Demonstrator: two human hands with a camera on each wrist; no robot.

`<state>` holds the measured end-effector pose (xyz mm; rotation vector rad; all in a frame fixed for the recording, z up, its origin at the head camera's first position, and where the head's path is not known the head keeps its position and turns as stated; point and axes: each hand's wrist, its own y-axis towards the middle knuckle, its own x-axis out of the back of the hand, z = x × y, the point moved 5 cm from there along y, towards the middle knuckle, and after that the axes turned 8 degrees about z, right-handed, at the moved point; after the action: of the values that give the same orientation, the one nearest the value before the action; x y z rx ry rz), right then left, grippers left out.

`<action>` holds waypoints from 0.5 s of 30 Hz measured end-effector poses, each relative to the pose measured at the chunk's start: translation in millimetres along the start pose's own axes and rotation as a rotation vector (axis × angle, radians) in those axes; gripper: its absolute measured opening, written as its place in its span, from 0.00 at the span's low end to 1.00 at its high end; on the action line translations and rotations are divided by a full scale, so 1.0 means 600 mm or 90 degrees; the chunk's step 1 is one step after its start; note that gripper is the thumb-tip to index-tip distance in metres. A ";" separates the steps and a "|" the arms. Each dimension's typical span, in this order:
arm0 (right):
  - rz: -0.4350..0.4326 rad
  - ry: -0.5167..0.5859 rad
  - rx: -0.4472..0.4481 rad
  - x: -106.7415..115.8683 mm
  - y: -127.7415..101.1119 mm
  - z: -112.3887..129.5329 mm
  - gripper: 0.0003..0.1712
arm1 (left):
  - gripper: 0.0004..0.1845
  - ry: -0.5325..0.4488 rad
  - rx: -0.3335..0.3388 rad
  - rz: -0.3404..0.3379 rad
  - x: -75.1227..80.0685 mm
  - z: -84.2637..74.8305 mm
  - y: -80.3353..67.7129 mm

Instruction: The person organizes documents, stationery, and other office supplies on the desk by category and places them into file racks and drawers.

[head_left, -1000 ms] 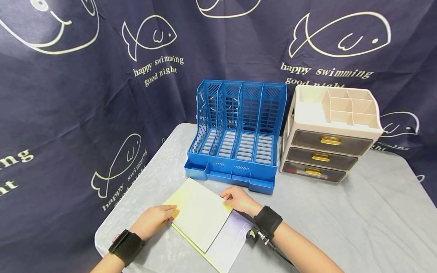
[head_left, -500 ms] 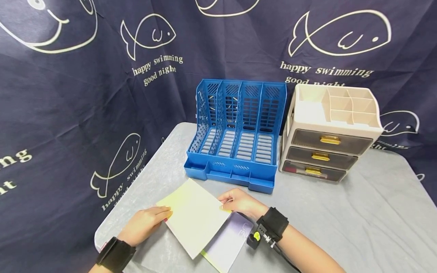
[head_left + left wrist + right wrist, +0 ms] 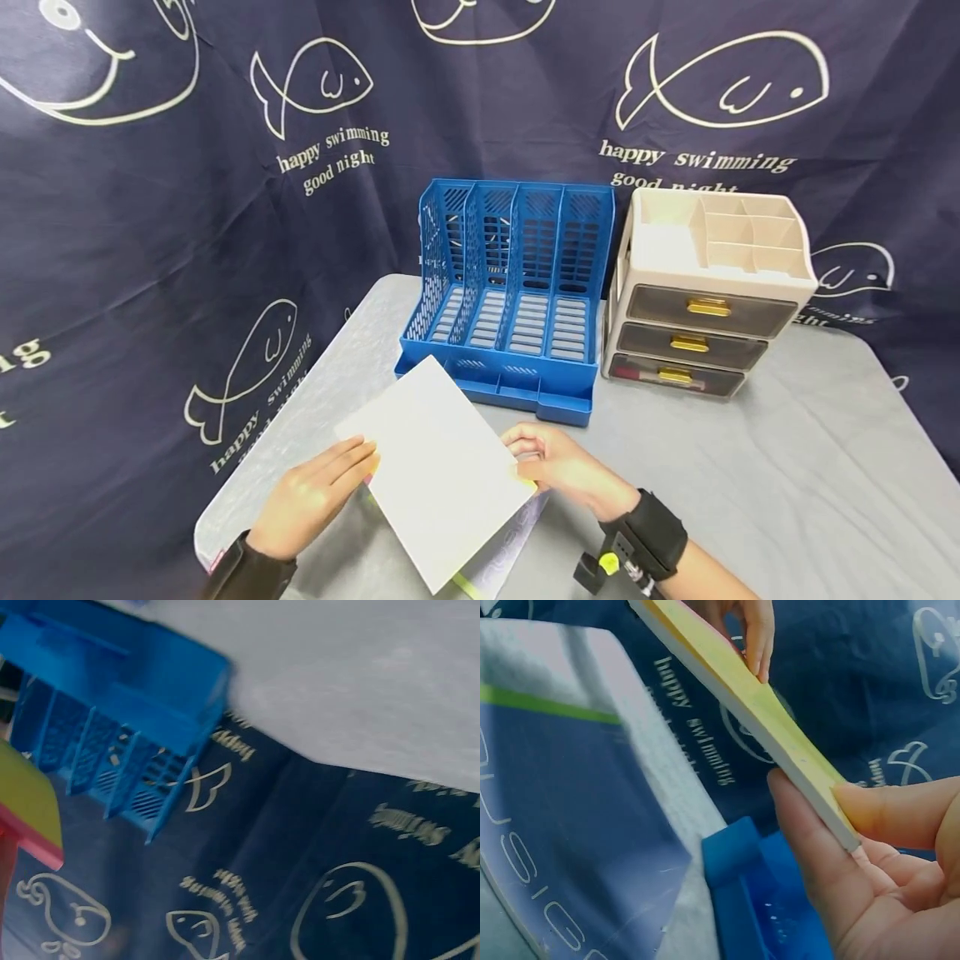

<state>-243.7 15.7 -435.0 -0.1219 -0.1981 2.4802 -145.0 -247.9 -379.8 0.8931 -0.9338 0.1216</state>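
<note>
A thin book (image 3: 438, 467) with a white cover and yellow edge (image 3: 742, 697) is lifted and tilted above the table, its far corner near the blue file rack (image 3: 517, 292). My right hand (image 3: 555, 462) pinches its right edge between thumb and fingers (image 3: 855, 847). The straight fingers of my left hand (image 3: 318, 492) lie against the book's left edge (image 3: 754, 630). A yellow and pink corner of the book (image 3: 22, 802) shows in the left wrist view, though the hand itself does not. A second book (image 3: 510, 542) with a lavender cover (image 3: 555, 825) lies flat on the table beneath.
The four-slot rack stands at the back of the grey table (image 3: 750, 475). Right of it is a cream desk organizer (image 3: 705, 292) with three drawers and open top compartments. A dark blue fish-print cloth hangs behind and at the left.
The white book has come up off the lavender book and swung so its far corner points toward the rack. Both hands rose with it, and the view shifted slightly right.
</note>
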 end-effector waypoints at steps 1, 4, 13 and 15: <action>-0.005 0.007 0.010 0.002 -0.007 0.001 0.20 | 0.20 0.006 -0.006 -0.018 0.003 -0.002 0.008; -0.024 0.041 0.041 0.008 -0.026 0.002 0.21 | 0.18 0.012 -0.010 -0.067 0.008 -0.005 0.032; -0.100 0.076 0.141 0.028 -0.068 0.008 0.23 | 0.14 -0.008 0.083 -0.153 -0.009 0.002 0.083; -0.117 0.066 0.167 0.032 -0.079 0.012 0.22 | 0.14 -0.033 0.109 -0.158 -0.018 0.006 0.090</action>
<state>-231.8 64.0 -420.6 -0.1148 0.1527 2.2860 -178.2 -212.6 -353.9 1.1676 -0.8615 -0.0355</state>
